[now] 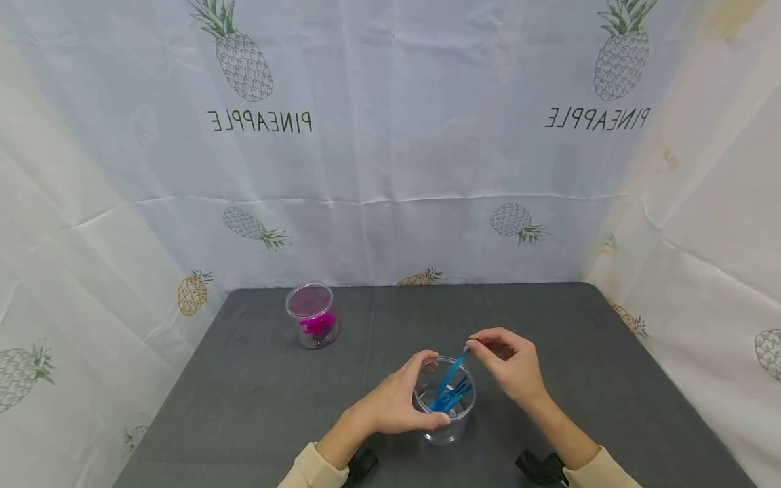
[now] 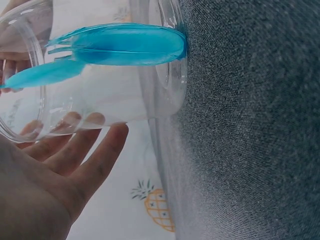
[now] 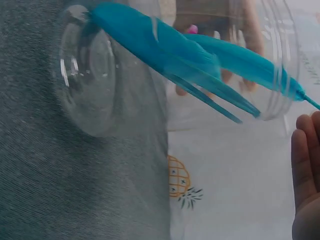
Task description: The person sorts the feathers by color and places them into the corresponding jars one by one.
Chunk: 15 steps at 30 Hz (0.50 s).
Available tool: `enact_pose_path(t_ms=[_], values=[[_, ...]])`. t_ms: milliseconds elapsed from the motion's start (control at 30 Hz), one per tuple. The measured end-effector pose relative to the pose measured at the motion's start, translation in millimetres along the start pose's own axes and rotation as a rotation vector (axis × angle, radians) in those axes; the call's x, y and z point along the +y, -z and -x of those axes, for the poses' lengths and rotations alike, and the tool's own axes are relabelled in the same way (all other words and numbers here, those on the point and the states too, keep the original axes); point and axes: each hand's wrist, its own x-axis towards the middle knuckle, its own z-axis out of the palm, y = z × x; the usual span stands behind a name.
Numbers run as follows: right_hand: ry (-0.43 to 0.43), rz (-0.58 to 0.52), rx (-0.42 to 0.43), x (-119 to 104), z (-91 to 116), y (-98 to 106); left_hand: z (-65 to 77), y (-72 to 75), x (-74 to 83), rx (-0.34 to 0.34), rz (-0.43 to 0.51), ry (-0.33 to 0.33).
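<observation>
A clear round jar [image 1: 444,435] stands upright on the dark table with its top uncovered. My left hand [image 1: 390,404] grips it near the rim, thumb on the near side and fingers round the far side. Several blue feathers [image 2: 125,45] lean together inside the jar. Between thumb and fingertips, my right hand [image 1: 509,362] pinches the thin quill end of one blue feather [image 1: 452,373] above the rim. The vane of that feather slants down into the jar, seen through the wall in the right wrist view.
Another clear jar [image 1: 312,335] with something bright pink inside stands at the table's back left. A grey cloth covers the table [image 1: 256,407]. White curtains [image 1: 390,149] printed with pineapples hang behind it and at both sides.
</observation>
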Motion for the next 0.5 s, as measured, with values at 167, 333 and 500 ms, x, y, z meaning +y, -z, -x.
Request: enact_pose_path(t_ms=[167, 333, 500], values=[[-0.004, 0.028, -0.006, 5, 7, -6, 0.5, -0.3, -0.3, -0.002, -0.006, 0.000], [0.003, -0.009, -0.060, 6, 12, -11, 0.8, -0.2, 0.0, -0.017, 0.002, 0.006], [-0.005, -0.021, -0.112, 7, 14, -15, 0.2, 0.8, 0.5, -0.025, 0.010, 0.007]])
